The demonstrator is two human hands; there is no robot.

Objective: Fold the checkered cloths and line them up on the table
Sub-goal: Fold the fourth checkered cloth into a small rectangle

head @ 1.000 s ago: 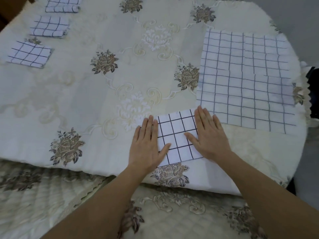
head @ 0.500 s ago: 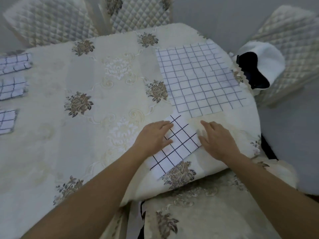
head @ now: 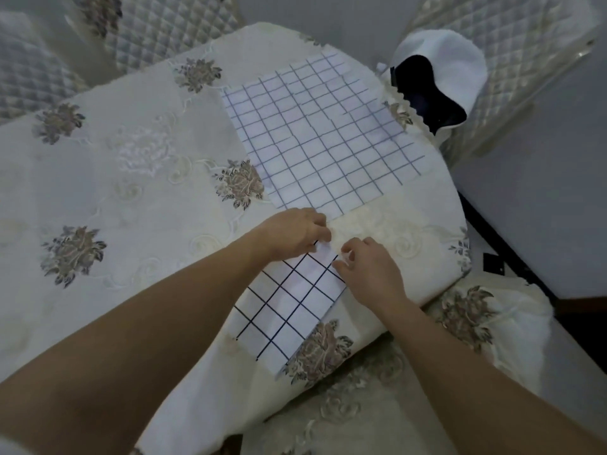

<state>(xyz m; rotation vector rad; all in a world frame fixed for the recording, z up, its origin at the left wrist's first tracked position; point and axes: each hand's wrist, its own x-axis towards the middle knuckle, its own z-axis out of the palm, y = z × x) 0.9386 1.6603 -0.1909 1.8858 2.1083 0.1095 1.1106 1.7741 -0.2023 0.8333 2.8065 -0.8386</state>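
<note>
White folded cloth point(head: 295, 300) with black checks, pinched at its far corner by left hand point(head: 295, 231) and right hand point(head: 369, 272), fingers curled, near the table point(head: 131, 198) front edge. Just beyond, a bigger checkered cloth point(head: 322, 133) lies flat. Off right, a black-and-white bundle point(head: 453, 57) by a quilted chair point(head: 525, 54).

The table point(head: 131, 198) carries two checkered cloths: one folded cloth point(head: 289, 310) at its near edge and one spread cloth point(head: 322, 133) toward its far right corner. Two hands reach over the table, a left hand point(head: 295, 231) and a right hand point(head: 368, 274). Three quilted chairs point(head: 157, 31) stand around the table. One white-and-black bundle point(head: 456, 57) lies off the table's right side.
</note>
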